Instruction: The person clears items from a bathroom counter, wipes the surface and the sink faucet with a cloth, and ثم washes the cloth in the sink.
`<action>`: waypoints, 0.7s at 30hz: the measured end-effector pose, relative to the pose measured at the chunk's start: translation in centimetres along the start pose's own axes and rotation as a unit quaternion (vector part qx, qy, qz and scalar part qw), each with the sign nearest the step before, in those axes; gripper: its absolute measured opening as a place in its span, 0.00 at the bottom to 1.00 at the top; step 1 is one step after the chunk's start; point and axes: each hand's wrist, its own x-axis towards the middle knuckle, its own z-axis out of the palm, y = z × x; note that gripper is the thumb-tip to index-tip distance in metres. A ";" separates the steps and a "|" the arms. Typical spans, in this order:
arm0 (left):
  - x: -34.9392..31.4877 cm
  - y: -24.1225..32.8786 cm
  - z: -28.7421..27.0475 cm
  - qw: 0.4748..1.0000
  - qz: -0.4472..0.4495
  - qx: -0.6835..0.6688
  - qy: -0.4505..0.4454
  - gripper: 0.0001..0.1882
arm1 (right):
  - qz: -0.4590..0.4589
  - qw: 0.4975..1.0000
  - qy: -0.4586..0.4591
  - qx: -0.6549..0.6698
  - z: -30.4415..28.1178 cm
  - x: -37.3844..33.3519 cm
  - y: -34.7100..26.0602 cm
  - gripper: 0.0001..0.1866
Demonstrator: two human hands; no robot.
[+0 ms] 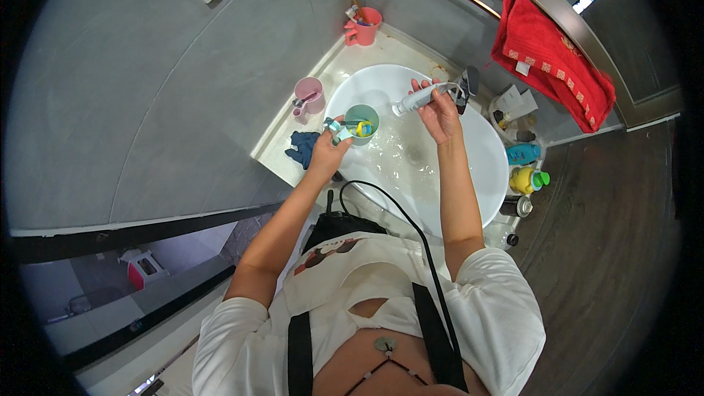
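My left hand point(328, 151) is closed round the handle side of a pale green cup point(361, 113), which it holds over the left rim of a white oval sink point(490, 169). Something small, yellow and blue point(364, 129), shows at the cup; I cannot make out its kind. In my right hand point(443, 121) a white squeeze tube point(415, 100) is gripped, its end pointing left toward the cup. Just behind that hand stands the faucet point(468, 82), partly hidden by it. The sink's bottom looks wet and glints.
Left of the sink are a pink cup point(311, 94) and a crumpled dark blue cloth point(302, 148). A coral cup point(362, 29) with brushes stands in the back corner. On the right edge are a blue bottle point(523, 154), a yellow bottle point(522, 180) and a dark can point(515, 206). A red towel point(546, 59) hangs above.
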 end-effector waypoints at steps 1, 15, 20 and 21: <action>0.0 0.1 0.1 1.000 0.002 -0.002 -0.002 0.26 | -0.015 0.999 0.041 -0.004 -0.7 0.0 -0.2 0.12; -0.3 -0.5 0.0 1.000 -0.004 -0.016 -0.003 0.26 | -0.181 0.938 0.285 0.076 -8.6 3.4 -8.6 0.17; 0.2 -1.7 -0.3 0.999 0.019 -0.031 0.006 0.26 | -0.179 0.959 0.213 0.048 -9.6 3.0 -9.4 0.19; 0.1 -1.8 -0.3 0.999 0.016 -0.030 0.003 0.26 | -0.187 0.961 0.201 0.038 -10.0 2.4 -9.0 0.20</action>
